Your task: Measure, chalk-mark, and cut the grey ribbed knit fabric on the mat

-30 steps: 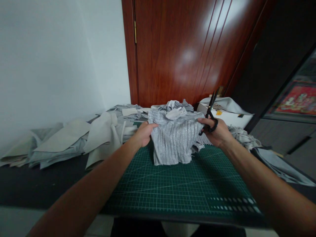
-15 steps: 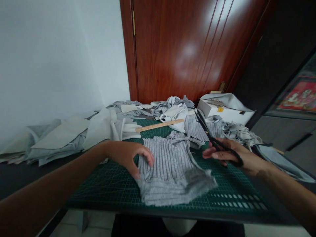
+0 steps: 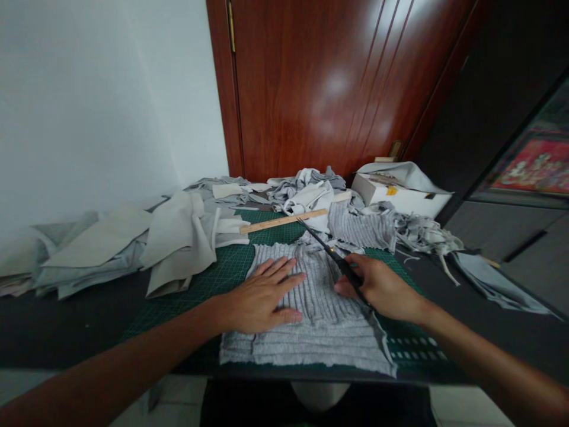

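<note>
A grey ribbed piece of knit fabric [image 3: 311,341] lies spread on the green cutting mat [image 3: 231,264] in front of me. My left hand [image 3: 267,296] rests flat on its left part, fingers spread. Black scissors [image 3: 340,261] are in my right hand [image 3: 380,287], fingers wrapped round the handles. Their blades look closed and point forward and left over the far edge of the fabric. The right hand is above the fabric's right edge; whether it touches the cloth I cannot tell.
A wooden ruler [image 3: 284,220] lies beyond the fabric. Stacked pale cloth pieces [image 3: 173,237] are on the left, cloth scraps [image 3: 306,190] at the back. Another ribbed grey piece [image 3: 362,225], a tangle of strips [image 3: 427,234] and a white box [image 3: 402,196] stand right.
My left hand has come down flat on the fabric, whose near edge now lies wider and flatter. The right hand with the scissors has moved left, over the fabric's right side.
</note>
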### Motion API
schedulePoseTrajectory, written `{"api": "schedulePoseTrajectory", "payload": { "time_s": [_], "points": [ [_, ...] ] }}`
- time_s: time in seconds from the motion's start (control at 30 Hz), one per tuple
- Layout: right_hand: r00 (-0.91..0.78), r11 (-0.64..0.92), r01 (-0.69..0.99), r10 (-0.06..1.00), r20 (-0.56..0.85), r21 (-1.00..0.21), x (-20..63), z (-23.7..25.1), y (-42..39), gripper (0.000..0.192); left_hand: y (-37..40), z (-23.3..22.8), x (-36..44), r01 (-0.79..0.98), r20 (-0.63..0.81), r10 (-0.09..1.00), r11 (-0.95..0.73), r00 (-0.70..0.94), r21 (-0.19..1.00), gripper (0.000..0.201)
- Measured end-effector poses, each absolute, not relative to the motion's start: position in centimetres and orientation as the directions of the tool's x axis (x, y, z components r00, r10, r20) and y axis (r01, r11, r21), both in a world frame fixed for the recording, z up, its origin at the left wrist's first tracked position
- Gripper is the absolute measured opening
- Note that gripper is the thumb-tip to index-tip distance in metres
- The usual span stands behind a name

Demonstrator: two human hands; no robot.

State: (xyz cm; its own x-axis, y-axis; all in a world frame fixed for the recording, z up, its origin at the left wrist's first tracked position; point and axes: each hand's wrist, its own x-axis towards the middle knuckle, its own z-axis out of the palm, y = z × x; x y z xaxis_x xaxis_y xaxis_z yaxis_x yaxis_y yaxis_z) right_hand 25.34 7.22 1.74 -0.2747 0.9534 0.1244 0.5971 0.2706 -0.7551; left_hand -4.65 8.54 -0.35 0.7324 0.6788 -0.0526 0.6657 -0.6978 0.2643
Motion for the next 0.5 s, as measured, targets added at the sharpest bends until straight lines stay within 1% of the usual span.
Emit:
{"api": "schedulePoseTrajectory", "payload": {
  "time_s": [0.07,0.2,0.37,0.5],
  "points": [
    [-0.271,0.296,0.657,0.951,0.149,-0.694,24.5,1.6,7.1,0.02,8.4,-0.3,-4.7,0.69,-0.089,0.688,-0.697,0.72,0.193,0.085],
    [-0.24,0.282,0.732,0.959,0.152,-0.62,23.8,1.2,7.2,0.019,8.3,-0.2,-5.1,0.725,-0.102,0.719,-0.674,0.688,0.142,0.088],
    [-0.119,0.168,0.759,0.986,0.119,-0.629,24.9,-0.1,8.3,0.024,8.1,-0.4,-6.3,0.76,-0.087,0.755,-0.643,0.65,0.096,0.087],
    [-0.101,0.133,0.768,0.991,0.087,-0.627,25.4,-0.2,8.8,0.023,8.4,0.2,-7.0,0.766,-0.116,0.757,-0.636,0.643,0.09,0.087]
  ]
}}
